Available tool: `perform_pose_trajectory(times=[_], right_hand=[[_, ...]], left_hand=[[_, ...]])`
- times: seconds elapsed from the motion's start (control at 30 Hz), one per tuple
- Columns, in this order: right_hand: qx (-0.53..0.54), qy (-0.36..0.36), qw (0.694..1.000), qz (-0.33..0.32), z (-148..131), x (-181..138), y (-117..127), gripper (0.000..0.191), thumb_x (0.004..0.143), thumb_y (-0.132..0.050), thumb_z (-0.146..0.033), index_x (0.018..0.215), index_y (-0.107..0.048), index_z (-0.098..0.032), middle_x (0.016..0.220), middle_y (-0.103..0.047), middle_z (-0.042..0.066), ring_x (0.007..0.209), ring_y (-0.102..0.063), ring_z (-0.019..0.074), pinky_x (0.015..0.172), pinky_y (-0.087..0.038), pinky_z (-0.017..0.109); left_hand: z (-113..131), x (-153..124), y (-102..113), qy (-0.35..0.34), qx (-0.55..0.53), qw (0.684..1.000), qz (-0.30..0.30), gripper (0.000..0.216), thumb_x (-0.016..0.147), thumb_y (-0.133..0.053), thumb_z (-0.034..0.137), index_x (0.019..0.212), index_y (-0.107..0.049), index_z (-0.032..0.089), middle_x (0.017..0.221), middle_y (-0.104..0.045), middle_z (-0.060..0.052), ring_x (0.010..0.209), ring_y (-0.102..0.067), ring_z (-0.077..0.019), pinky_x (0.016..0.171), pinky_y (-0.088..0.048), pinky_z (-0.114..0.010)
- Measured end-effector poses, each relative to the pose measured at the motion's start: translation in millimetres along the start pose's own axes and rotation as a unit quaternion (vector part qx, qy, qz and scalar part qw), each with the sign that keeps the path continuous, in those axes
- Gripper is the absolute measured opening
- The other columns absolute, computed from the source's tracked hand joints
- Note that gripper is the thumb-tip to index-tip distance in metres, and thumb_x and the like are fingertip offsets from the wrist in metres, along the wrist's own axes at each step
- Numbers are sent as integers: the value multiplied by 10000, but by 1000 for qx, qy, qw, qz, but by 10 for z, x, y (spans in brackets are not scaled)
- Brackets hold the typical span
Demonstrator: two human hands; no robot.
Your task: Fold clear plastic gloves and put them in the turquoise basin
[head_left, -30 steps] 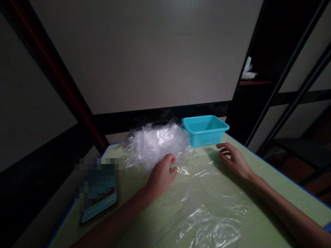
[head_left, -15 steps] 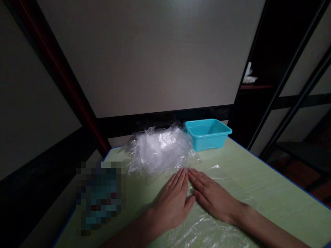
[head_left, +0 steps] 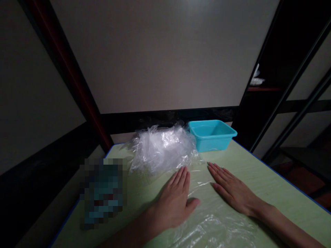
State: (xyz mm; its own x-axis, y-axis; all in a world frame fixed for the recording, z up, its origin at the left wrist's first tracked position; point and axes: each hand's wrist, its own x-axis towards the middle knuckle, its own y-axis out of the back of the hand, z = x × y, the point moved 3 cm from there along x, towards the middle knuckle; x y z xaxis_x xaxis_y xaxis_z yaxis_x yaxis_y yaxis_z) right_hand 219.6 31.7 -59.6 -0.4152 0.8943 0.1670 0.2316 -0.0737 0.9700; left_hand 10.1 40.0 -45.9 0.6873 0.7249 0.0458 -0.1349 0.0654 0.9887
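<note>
A clear plastic bag (head_left: 207, 213) lies spread and wrinkled on the pale green table (head_left: 279, 203). My left hand (head_left: 176, 199) rests flat on its left part, fingers stretched forward and thumb out to the side. Over on the right side of the bag, my right hand (head_left: 232, 189) also lies flat with fingers straight. A gap of plastic shows between the two hands. Just beyond my left fingertips sits a heap of crumpled clear plastic bags (head_left: 165, 148). Neither hand grips anything.
A turquoise plastic basin (head_left: 213, 136) stands at the table's far edge, right of the heap. On the left lies a pixelated blue-green item (head_left: 103, 194), its kind unclear. Behind the table rises a pale sliding-door panel (head_left: 168, 58), with a dark shelf opening to its right.
My right hand has slid to the right, away from my left hand, across the plastic. My left hand stays in place. The view has shifted slightly.
</note>
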Motion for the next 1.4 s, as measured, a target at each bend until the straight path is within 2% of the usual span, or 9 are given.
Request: perform_pose_trajectory(times=[0.13, 0.27, 0.43, 0.57, 0.73, 0.87, 1.03, 1.13, 1.4], right_hand=[[-14, -19, 1000, 17, 103, -33, -5, 548, 928, -271, -429, 1406, -140, -195, 1444, -202, 78, 1308, -205, 235, 1052, -241, 458], [-28, -39, 999, 15, 144, -56, 4, 551, 929, -250, -443, 1405, -165, -181, 1441, -202, 86, 1308, -200, 231, 1053, -236, 451], [-34, -59, 998, -3, 136, -57, 58, 577, 924, -243, -461, 1403, -164, -148, 1443, -188, 108, 1314, -167, 239, 1057, -203, 475], [-4, -32, 999, 23, -180, -40, 160, 553, 930, -266, -416, 1409, -104, -194, 1453, -158, 81, 1318, -148, 239, 1058, -191, 490], [43, 75, 996, -23, -824, 5, 134, 568, 924, -299, -374, 1408, -84, -167, 1450, -114, 80, 1322, -134, 234, 1067, -214, 432], [60, 107, 991, -56, -998, 38, 27, 575, 926, -293, -361, 1400, -64, -129, 1447, -104, 86, 1323, -128, 228, 1069, -214, 420], [61, 99, 992, -43, -821, -11, -3, 582, 921, -312, -399, 1401, -80, -165, 1446, -120, 72, 1318, -147, 239, 1067, -228, 427], [51, 74, 995, -40, -645, -58, 15, 589, 917, -328, -406, 1402, -68, -195, 1450, -117, 59, 1316, -152, 238, 1066, -224, 431], [-1, -38, 998, -52, 68, -182, 32, 583, 919, -260, -463, 1407, -87, -195, 1458, -123, 45, 1323, -129, 237, 1066, -165, 487]], left_hand=[[-15, 26, 120, 16, -21, 1000, 8, 668, 886, -328, 446, 1381, -171, 25, 1456, -85, -156, 1341, -65, -228, 1089, -169, -375], [82, -92, 195, 52, -41, 998, 18, 629, 906, -280, 425, 1379, -181, 23, 1456, -75, -152, 1339, -75, -234, 1085, -190, -396], [267, -346, 94, 8, -29, 999, 13, 622, 895, -320, 445, 1373, -238, 56, 1449, -110, -139, 1330, -111, -261, 1067, -249, -415], [234, -404, -4, 14, -10, 1000, 18, 613, 896, -324, 437, 1365, -263, 47, 1438, -150, -151, 1323, -152, -265, 1055, -282, -408], [173, -356, -58, 22, 10, 1000, 18, 620, 883, -350, 424, 1358, -279, 33, 1429, -157, -164, 1317, -161, -285, 1060, -268, -426], [171, -335, -94, 0, 18, 1000, 3, 637, 857, -395, 365, 1359, -255, -3, 1421, -132, -181, 1315, -140, -299, 1065, -257, -423], [190, -333, -50, 4, 6, 1000, 2, 647, 869, -377, 422, 1352, -281, 3, 1412, -135, -193, 1305, -142, -313, 1060, -263, -430], [207, -329, -14, 17, -9, 999, -27, 658, 861, -402, 422, 1347, -285, -7, 1409, -117, -204, 1306, -113, -322, 1063, -244, -445], [181, -337, -49, 39, -48, 997, -52, 717, 872, -316, 526, 1365, -244, 10, 1423, -77, -187, 1317, -65, -305, 1081, -200, -434]])
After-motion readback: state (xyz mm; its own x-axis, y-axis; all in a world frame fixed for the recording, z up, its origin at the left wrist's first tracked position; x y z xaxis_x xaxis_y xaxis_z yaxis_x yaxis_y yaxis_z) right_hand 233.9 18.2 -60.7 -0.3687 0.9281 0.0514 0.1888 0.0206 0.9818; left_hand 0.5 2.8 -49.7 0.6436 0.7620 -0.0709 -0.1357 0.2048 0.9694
